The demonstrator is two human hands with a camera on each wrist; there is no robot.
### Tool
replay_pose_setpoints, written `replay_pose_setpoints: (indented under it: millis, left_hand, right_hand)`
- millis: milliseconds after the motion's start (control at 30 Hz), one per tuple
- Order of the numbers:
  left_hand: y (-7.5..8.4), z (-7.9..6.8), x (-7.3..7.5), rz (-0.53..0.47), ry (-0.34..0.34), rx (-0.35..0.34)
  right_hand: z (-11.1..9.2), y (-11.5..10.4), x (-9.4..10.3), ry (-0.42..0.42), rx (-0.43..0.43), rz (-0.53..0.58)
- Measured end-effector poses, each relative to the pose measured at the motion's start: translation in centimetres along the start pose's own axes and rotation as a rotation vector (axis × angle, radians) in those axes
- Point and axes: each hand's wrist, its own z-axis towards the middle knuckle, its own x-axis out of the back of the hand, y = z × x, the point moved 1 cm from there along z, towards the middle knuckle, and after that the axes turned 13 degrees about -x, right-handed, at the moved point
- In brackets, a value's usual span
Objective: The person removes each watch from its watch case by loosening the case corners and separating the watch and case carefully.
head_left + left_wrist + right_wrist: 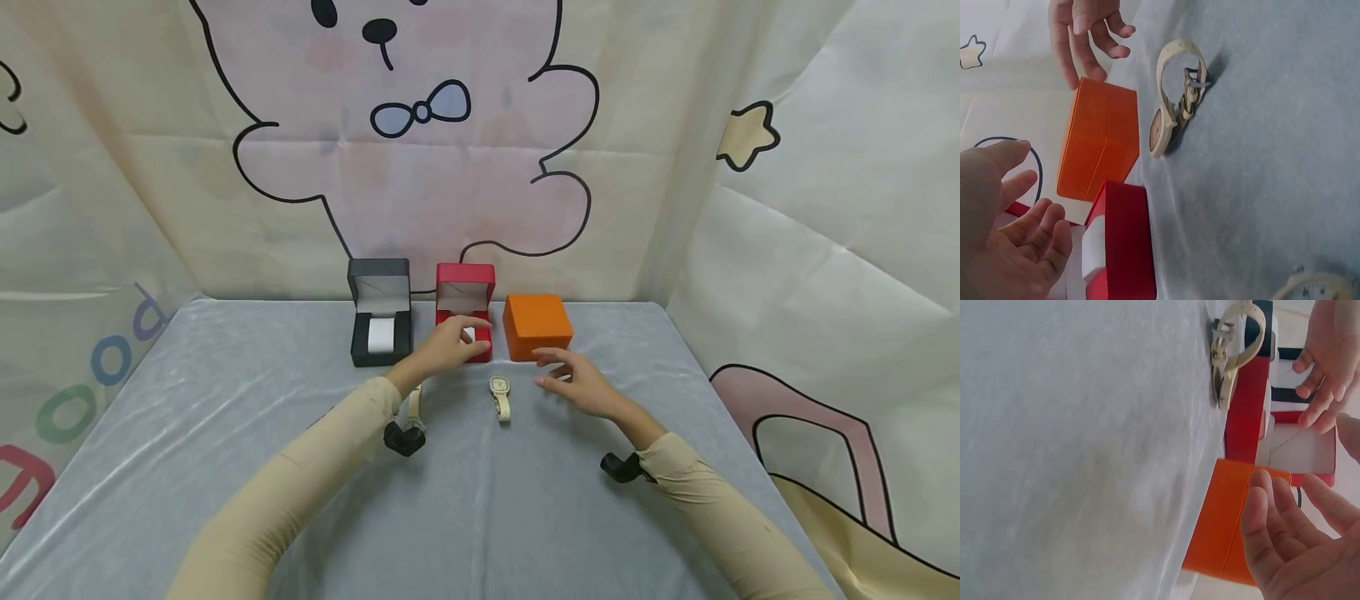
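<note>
My left hand (447, 344) hovers over the open red watch box (446, 343), its fingers loosely bent and holding nothing. A white cushion (1093, 247) sits inside that box. By the front right corner of the closed orange box (538, 325) is my right hand (579, 386), fingers relaxed and apart with nothing between them. Whether its fingertips touch the box I cannot tell. Between the hands a cream-strapped watch (500, 398) lies on the cloth, its strap buckled in a loop. Another pale-strapped watch (415, 404) is partly hidden by the left forearm.
At the left of the row stands an open black watch box (381, 358) with a white cushion. The boxes are near the back edge of a table covered in grey-blue cloth (480, 517). A printed curtain (637, 167) hangs close behind them.
</note>
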Motion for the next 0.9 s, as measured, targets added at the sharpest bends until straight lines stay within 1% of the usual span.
replay_pose_setpoints:
  millis: [200,333,500,633,800,900]
  left_hand:
    - [0.6,0.4,-0.4,-0.023,0.006,-0.024]
    - [1.1,0.9,-0.5,-0.032,-0.010,-0.030]
    - [1.6,1.7,-0.7,-0.027,-0.029,-0.029]
    - [1.7,2.4,-0.9,-0.030,-0.016,-0.016]
    - [2.0,2.7,-1.3,-0.057,-0.010,-0.002]
    - [2.2,2.9,-1.5,-0.065,-0.015,-0.016]
  right_hand:
    - [-0.2,1.1,1.3,0.049,0.030,-0.029]
    - [-0.2,1.8,2.4,0.087,0.027,-0.041]
    - [-0.2,2.4,3.6,0.142,-0.001,-0.038]
    - [0.0,2.8,4.3,0.176,-0.034,-0.030]
    - [0.6,3.5,4.6,0.191,-0.056,-0.017]
    - [1.1,4.0,4.5,0.199,-0.066,-0.005]
